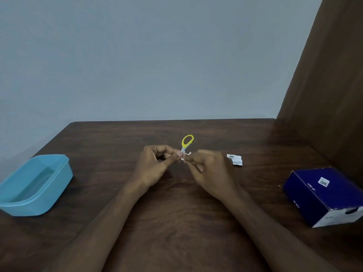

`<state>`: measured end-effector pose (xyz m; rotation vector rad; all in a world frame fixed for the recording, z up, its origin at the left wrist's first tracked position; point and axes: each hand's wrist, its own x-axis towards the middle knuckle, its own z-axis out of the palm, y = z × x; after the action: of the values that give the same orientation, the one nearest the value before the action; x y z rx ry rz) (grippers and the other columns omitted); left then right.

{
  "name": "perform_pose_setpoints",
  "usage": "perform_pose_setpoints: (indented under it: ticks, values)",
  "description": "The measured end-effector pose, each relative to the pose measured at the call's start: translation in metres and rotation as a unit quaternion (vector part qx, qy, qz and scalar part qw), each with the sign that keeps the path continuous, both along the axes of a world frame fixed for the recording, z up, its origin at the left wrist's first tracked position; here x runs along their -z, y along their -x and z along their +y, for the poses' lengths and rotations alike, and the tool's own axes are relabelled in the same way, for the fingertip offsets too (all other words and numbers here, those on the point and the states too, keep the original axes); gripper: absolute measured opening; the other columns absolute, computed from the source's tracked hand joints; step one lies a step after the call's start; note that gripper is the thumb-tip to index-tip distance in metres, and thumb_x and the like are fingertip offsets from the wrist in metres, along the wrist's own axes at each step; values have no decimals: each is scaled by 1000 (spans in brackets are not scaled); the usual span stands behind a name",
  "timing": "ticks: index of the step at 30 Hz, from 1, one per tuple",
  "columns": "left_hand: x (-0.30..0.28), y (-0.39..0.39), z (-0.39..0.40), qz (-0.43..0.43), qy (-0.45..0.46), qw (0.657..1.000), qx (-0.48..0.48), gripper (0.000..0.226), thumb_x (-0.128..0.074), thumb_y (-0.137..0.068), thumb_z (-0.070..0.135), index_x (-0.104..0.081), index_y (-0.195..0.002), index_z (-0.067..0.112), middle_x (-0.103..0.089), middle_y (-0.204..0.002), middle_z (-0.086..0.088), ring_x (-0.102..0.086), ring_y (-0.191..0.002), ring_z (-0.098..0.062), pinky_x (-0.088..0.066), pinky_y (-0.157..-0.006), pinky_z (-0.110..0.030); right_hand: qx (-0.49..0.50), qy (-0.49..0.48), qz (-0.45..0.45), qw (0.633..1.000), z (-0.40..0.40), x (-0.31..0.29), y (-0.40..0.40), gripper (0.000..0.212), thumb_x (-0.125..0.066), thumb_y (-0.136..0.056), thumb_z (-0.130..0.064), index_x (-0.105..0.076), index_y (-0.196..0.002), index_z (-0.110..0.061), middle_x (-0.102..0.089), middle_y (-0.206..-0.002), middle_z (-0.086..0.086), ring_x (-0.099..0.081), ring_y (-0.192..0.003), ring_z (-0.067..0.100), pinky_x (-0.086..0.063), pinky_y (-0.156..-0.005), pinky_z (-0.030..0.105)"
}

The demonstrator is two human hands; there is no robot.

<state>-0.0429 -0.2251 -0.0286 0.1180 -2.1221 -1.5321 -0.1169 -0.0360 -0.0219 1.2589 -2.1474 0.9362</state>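
item: yellow-handled scissors (187, 141), table centre, loop pointing to 12 o'clock. your left hand (155, 165) pinches them and meets your right hand (208, 167), which pinches a white scrap (188, 153). torn wrapper (235, 159) near at 3 o'clock. navy box (322, 193) at 4, label unreadable. blue tub (35, 185) at 9, by the table (176, 222) edge. open room toward 12.
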Motion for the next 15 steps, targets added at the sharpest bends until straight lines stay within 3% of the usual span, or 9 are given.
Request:
perform_pose_setpoints:
  ticks: [3, 6, 8, 10, 12, 15]
  values:
    - [-2, -1, 1, -6, -8, 1000, -9, 11, -81, -95, 26, -85, -86, 21, -82, -82, -1, -72, -80, -10, -51, -81, -33, 20, 70, -3, 997, 1, -2, 4, 8, -74, -94, -29, -75, -87, -26, -38, -57, -18, -51, -57, 10, -50, -52, 38]
    - [-1, -3, 2, -9, 13, 1000, -7, 15, -82, -94, 31, -84, -81, 23, -82, -80, -2, -72, -78, -19, -50, -78, -36, 25, 131, 8, 991, 1, -5, 5, 14, -73, -100, -33, -80, -90, -25, -31, -61, -20, -43, -55, 8, -46, -49, 39]
    - [0, -3, 3, -8, 36, 999, -2, 13, -83, -93, 29, -84, -81, 25, -80, -79, -4, -73, -76, -24, -51, -74, -38, 11, 103, 1, 995, -2, -3, 3, 22, -66, -101, -42, -81, -96, -28, -37, -64, -15, -47, -56, 10, -47, -49, 41]
    - [0, -3, 1, -1, 36, 999, -12, 11, -83, -91, 36, -85, -84, 27, -80, -80, -6, -74, -77, -28, -54, -72, -44, -4, 55, -14, 998, -4, 4, 5, 18, -66, -98, -43, -80, -101, -32, -55, -70, -12, -58, -64, 12, -51, -54, 41]
    - [0, -3, -1, 10, 22, 999, -25, 15, -82, -89, 42, -86, -86, 28, -82, -83, -2, -78, -86, -33, -59, -81, -51, 2, 40, -32, 999, -3, 5, 10, 13, -69, -95, -41, -78, -102, -33, -65, -76, -12, -66, -72, 14, -54, -58, 42]
    - [0, -2, 0, 7, 16, 999, -28, 7, -83, -94, 26, -86, -89, 23, -83, -85, 2, -80, -92, -27, -60, -91, -51, -3, 60, -6, 998, 2, 2, 8, 12, -68, -95, -37, -78, -100, -31, -46, -67, -17, -63, -65, 15, -52, -54, 40]
